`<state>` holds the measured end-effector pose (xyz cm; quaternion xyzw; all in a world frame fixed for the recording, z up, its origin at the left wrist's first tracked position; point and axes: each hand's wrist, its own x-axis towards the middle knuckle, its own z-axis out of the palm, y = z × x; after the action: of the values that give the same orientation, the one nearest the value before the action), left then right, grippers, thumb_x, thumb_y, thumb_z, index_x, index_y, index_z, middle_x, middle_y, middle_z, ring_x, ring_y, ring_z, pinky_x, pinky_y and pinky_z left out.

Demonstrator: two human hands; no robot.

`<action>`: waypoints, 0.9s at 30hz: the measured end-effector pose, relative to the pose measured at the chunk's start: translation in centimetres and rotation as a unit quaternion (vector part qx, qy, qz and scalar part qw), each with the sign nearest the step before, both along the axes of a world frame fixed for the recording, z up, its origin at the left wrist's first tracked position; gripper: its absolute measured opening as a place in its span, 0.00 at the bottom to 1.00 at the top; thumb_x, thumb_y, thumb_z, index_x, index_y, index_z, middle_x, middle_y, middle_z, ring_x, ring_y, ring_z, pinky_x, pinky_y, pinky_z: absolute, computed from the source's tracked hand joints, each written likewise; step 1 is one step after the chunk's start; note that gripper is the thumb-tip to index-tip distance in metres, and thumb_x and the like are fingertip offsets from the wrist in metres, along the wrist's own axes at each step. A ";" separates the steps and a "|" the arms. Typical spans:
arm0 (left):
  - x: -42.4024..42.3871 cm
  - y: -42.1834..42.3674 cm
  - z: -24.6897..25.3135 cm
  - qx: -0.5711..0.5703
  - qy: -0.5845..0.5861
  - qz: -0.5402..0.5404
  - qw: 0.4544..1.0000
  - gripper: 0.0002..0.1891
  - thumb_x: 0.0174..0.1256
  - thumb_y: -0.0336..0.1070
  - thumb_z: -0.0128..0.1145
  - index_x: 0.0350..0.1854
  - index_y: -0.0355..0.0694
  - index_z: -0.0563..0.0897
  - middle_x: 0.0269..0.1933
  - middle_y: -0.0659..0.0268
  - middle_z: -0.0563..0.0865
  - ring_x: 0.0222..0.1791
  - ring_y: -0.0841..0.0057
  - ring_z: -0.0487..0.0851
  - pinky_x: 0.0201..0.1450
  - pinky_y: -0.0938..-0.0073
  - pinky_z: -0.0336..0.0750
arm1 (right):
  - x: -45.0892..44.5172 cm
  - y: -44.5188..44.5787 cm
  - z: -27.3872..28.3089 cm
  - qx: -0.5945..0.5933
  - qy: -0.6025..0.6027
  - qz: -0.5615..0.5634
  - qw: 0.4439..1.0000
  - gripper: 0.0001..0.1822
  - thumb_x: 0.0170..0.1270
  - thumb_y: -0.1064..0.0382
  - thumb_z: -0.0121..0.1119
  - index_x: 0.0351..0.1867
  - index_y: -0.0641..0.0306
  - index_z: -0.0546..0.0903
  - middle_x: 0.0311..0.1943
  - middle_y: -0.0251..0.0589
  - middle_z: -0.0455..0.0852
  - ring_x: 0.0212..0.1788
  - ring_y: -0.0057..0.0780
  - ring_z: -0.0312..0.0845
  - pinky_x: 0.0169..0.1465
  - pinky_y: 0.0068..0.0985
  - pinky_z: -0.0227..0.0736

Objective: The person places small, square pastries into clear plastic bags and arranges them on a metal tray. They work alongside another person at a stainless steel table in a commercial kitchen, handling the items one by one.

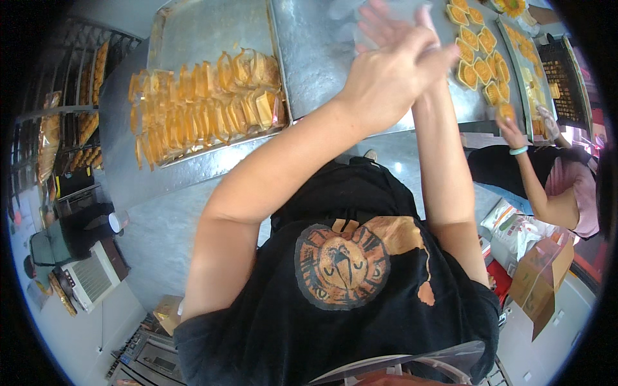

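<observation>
Above the steel worktable (314, 72), my left hand (403, 72) lies across the wrist area of my right hand (386, 24), its fingers blurred. The right hand is farther forward, partly hidden behind the left, with its fingers spread. A thin, clear film shows around the right fingers; it may be a plastic glove, but blur hides its shape. To the left, a metal tray (212, 29) holds rows of bagged baked goods (207, 111) in clear wrappers. On the right side of the table are several orange-topped pastries (475, 70) in pale cups.
At right, a co-worker's hand (509, 128) holds a pastry beside another tray (531, 87). Beyond stands a dark plastic crate (565, 82). A cardboard box (540, 280) and white sack (514, 227) are low on the right. A rack (72, 106) with baked goods stands far left.
</observation>
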<state>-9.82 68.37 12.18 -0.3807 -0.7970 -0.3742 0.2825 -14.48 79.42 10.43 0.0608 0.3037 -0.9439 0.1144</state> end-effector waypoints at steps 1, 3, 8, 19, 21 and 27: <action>0.3 0.1 -0.6 0.029 -0.029 0.051 0.998 0.13 0.58 0.29 0.58 0.46 0.43 0.79 0.50 0.57 0.79 0.33 0.59 0.85 0.32 0.63 0.81 | 0.1 0.0 0.3 -0.002 0.026 0.028 0.999 0.38 0.69 0.34 0.41 0.68 0.64 0.63 0.58 0.52 0.73 0.63 0.43 0.66 0.68 0.39 0.59; 0.8 0.6 -1.6 0.089 -0.086 0.146 0.981 0.10 0.58 0.29 0.57 0.43 0.42 0.79 0.49 0.59 0.79 0.32 0.60 0.84 0.31 0.63 0.80 | 1.0 -0.1 1.0 -0.003 0.076 0.078 0.994 0.46 0.64 0.26 0.38 0.70 0.63 0.60 0.61 0.52 0.71 0.63 0.43 0.66 0.68 0.40 0.58; 1.6 1.5 -2.2 0.093 -0.100 0.055 0.989 0.07 0.58 0.29 0.57 0.38 0.41 0.79 0.35 0.59 0.82 0.32 0.58 0.83 0.34 0.63 0.79 | 0.9 0.5 0.8 0.027 0.046 0.074 0.996 0.46 0.61 0.24 0.40 0.71 0.55 0.59 0.63 0.46 0.68 0.58 0.39 0.68 0.60 0.39 0.65; 2.4 0.2 -1.4 0.164 -0.199 -0.232 0.938 0.04 0.57 0.26 0.60 0.34 0.38 0.80 0.34 0.60 0.83 0.32 0.65 0.83 0.35 0.72 0.78 | -0.7 0.5 2.3 0.160 0.158 -0.004 0.974 0.31 0.71 0.38 0.42 0.67 0.54 0.63 0.64 0.40 0.68 0.54 0.37 0.71 0.51 0.34 0.73; 2.5 0.1 -1.1 0.122 -0.178 -0.257 0.942 0.03 0.58 0.26 0.60 0.34 0.37 0.80 0.34 0.60 0.84 0.32 0.66 0.84 0.34 0.73 0.78 | -0.1 0.6 3.2 0.102 0.138 0.049 0.984 0.33 0.71 0.41 0.43 0.70 0.56 0.58 0.65 0.41 0.66 0.53 0.40 0.75 0.51 0.32 0.74; 3.1 1.3 -3.0 0.088 -0.228 -0.216 0.945 0.03 0.60 0.26 0.58 0.36 0.37 0.80 0.34 0.60 0.83 0.31 0.66 0.84 0.35 0.74 0.78 | -0.3 2.0 3.6 -0.016 0.335 -0.052 0.941 0.36 0.70 0.42 0.47 0.73 0.51 0.53 0.64 0.41 0.68 0.56 0.42 0.75 0.51 0.29 0.75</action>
<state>-6.67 69.71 9.16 -0.4223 -0.7026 -0.5714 0.0376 -14.73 81.43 14.06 -0.2452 0.3059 -0.9190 -0.0420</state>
